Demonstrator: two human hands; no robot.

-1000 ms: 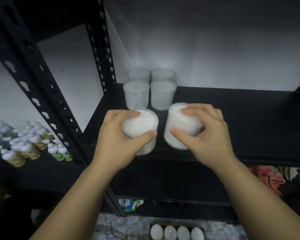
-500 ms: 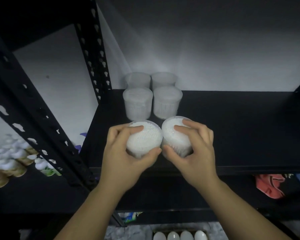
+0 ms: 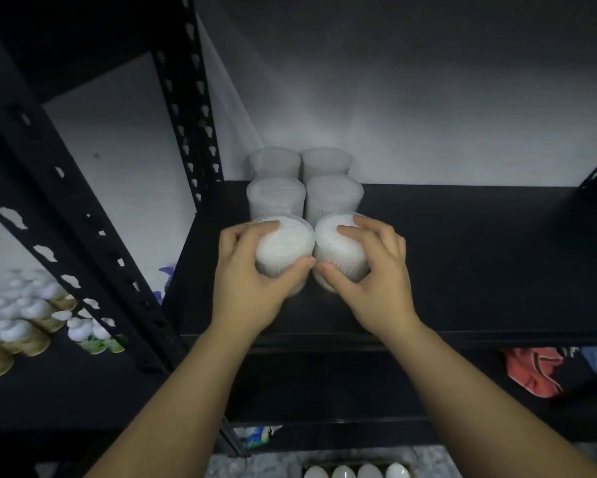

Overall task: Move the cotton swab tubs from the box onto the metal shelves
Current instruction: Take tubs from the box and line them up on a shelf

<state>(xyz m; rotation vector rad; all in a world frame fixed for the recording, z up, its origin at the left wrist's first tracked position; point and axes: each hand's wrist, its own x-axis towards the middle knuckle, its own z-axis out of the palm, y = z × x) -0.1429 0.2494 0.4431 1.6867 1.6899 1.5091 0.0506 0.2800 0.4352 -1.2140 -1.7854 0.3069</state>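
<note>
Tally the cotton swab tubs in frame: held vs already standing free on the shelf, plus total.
Held tubs: 2, one in the left hand, one in the right hand
Free tubs on the shelf: 4, in two rows of two behind the held pair
Total: 6

White swab tubs [image 3: 285, 248], black shelf [image 3: 479, 257]
</note>
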